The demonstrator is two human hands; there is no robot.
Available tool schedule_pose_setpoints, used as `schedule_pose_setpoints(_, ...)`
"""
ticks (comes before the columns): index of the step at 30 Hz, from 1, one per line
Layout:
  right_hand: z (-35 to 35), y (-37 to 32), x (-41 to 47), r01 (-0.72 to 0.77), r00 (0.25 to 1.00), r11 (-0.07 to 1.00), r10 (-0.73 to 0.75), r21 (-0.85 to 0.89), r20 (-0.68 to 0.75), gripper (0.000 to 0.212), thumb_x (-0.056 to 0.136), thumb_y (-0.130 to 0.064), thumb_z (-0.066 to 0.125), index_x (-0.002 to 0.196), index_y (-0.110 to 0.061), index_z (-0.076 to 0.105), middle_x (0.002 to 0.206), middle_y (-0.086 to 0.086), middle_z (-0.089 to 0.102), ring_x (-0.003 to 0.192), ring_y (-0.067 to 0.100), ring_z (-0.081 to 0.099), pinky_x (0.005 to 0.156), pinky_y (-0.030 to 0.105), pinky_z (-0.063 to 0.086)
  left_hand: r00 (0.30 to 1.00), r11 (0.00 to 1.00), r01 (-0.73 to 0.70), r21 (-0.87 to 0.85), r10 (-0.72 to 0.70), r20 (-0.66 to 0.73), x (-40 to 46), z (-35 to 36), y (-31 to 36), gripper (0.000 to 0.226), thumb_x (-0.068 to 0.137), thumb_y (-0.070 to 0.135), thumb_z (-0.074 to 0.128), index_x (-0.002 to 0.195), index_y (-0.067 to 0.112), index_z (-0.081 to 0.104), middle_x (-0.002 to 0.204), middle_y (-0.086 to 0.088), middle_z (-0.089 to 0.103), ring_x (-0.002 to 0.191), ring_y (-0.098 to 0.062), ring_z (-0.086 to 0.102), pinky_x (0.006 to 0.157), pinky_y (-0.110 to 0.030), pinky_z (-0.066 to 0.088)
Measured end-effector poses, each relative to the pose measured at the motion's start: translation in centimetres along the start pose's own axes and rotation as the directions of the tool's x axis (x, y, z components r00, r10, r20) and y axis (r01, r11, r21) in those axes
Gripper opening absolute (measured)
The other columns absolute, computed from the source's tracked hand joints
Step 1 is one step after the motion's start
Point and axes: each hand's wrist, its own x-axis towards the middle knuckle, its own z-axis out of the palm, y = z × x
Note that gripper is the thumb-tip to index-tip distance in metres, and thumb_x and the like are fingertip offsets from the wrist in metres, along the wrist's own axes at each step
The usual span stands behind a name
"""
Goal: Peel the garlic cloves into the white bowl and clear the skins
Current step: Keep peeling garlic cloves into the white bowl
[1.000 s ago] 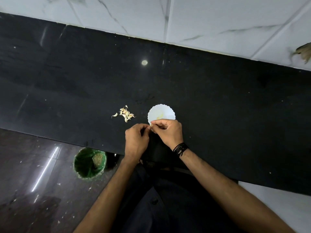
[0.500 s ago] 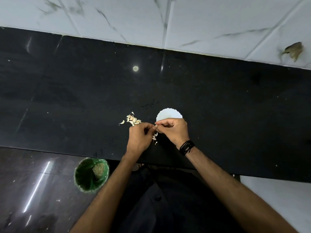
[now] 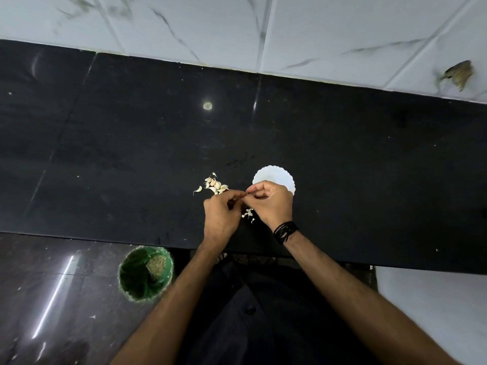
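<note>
Both hands, left [image 3: 221,214] and right [image 3: 271,204], fingertips together, perhaps on a clove, beside white bowl [image 3: 274,176].

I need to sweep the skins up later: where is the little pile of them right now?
In the head view, the skins lie on the black counter between the left hand and right hand, nearer the person than the white bowl.

Broad bare counter [image 3: 369,159] beyond — cloves [image 3: 214,184] left, bowl [image 3: 274,176] right.
</note>
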Motion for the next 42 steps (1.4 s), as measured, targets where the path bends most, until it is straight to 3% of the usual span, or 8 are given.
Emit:
schedule_pose_setpoints(6, 0.3, 0.6, 0.2, -0.143, 0.989, 0.98, 0.138, 0.14, 0.042, 0.017, 0.069, -0.001, 0.083, 0.081, -0.012, 0.077, 0.073, 0.005, 0.076, 0.065, 0.018, 0.073, 0.072, 0.031, 0.062, 0.991, 0.982, 0.133, -0.135, -0.133, 0.007, 0.2, 0.0, -0.7, 0.018, 0.085, 0.002, 0.075, 0.091, 0.019, 0.076, 0.073, 0.009, 0.074, 0.069, -0.001, 0.07, 0.069, -0.014, 0.054)
schedule_pose_setpoints(10, -0.1, 0.7, 0.3, -0.241, 0.968, 0.93, 0.211, 0.279, 0.137, 0.014, 0.075, 0.002, 0.081, 0.085, -0.005, 0.075, 0.078, 0.015, 0.074, 0.069, 0.022, 0.072, 0.072, 0.031, 0.061, 0.972, 0.929, 0.235, -0.288, -0.225, 0.066, 0.3, -0.1, -1.2, 0.013, 0.087, 0.006, 0.076, 0.09, 0.018, 0.076, 0.074, 0.001, 0.076, 0.068, -0.01, 0.073, 0.068, -0.019, 0.055)
schedule_pose_setpoints(18, -0.2, 1.3, 0.3, -0.166, 0.983, 0.961, 0.143, 0.223, 0.112, 0.018, 0.079, 0.001, 0.076, 0.084, -0.016, 0.076, 0.079, 0.011, 0.076, 0.074, 0.027, 0.075, 0.079, 0.038, 0.062, 1.0, 0.998, 0.016, -0.056, -0.015, 0.02, -0.1, 0.3, -1.0, 0.016, 0.09, 0.01, 0.074, 0.104, 0.015, 0.08, 0.091, 0.007, 0.078, 0.078, 0.014, 0.066, 0.075, -0.006, 0.049)
schedule_pose_setpoints(23, -0.7, 1.1, 0.1, -0.202, 0.976, 0.946, 0.171, 0.256, 0.136, 0.015, 0.082, 0.004, 0.075, 0.088, -0.009, 0.077, 0.082, 0.014, 0.076, 0.075, 0.025, 0.075, 0.075, 0.031, 0.062, 0.98, 0.976, -0.195, 0.1, 0.19, 0.055, -0.5, 0.9, -1.1, 0.018, 0.095, 0.006, 0.063, 0.1, 0.012, 0.079, 0.084, 0.0, 0.075, 0.075, -0.011, 0.068, 0.072, -0.026, 0.054)
schedule_pose_setpoints(27, -0.8, 0.9, 0.1, -0.247, 0.967, 0.911, 0.207, 0.33, 0.152, 0.012, 0.084, 0.005, 0.073, 0.09, -0.006, 0.076, 0.079, 0.014, 0.075, 0.07, 0.02, 0.073, 0.072, 0.027, 0.061, 0.982, 0.972, -0.189, 0.138, 0.187, 0.025, -0.4, 1.5, -1.1, 0.028, 0.092, -0.003, 0.058, 0.105, 0.014, 0.076, 0.086, -0.003, 0.071, 0.076, -0.011, 0.064, 0.07, -0.008, 0.044)
schedule_pose_setpoints(31, -1.0, 0.7, 0.1, -0.271, 0.961, 0.889, 0.225, 0.37, 0.163, 0.014, 0.085, 0.006, 0.071, 0.095, -0.003, 0.075, 0.081, 0.015, 0.075, 0.068, 0.018, 0.072, 0.072, 0.026, 0.062, 0.995, 0.995, -0.094, -0.031, 0.094, -0.016, -0.9, 1.8, -0.9, 0.031, 0.096, -0.001, 0.058, 0.12, 0.015, 0.068, 0.086, 0.005, 0.072, 0.077, 0.0, 0.067, 0.073, -0.008, 0.048)
schedule_pose_setpoints(36, -1.4, 0.7, 0.1, -0.305, 0.95, 0.855, 0.241, 0.419, 0.199, 0.015, 0.085, 0.004, 0.073, 0.098, -0.003, 0.074, 0.077, 0.011, 0.074, 0.067, 0.016, 0.071, 0.075, 0.027, 0.061, 0.999, 0.962, 0.041, -0.27, -0.04, 0.01, -0.8, 1.9, -1.1, 0.023, 0.099, 0.003, 0.058, 0.117, 0.017, 0.061, 0.077, 0.001, 0.072, 0.07, -0.01, 0.068, 0.073, -0.018, 0.052)
schedule_pose_setpoints(42, -1.5, 0.7, 0.3, -0.264, 0.956, 0.885, 0.19, 0.384, 0.222, 0.009, 0.085, 0.0, 0.073, 0.09, -0.007, 0.076, 0.075, 0.007, 0.073, 0.063, 0.012, 0.065, 0.067, 0.024, 0.058, 0.974, 0.746, 0.221, -0.629, -0.199, 0.106, -0.9, 1.7, -1.1, 0.016, 0.101, -0.001, 0.052, 0.109, 0.006, 0.064, 0.073, -0.001, 0.068, 0.064, -0.009, 0.059, 0.069, -0.021, 0.052)
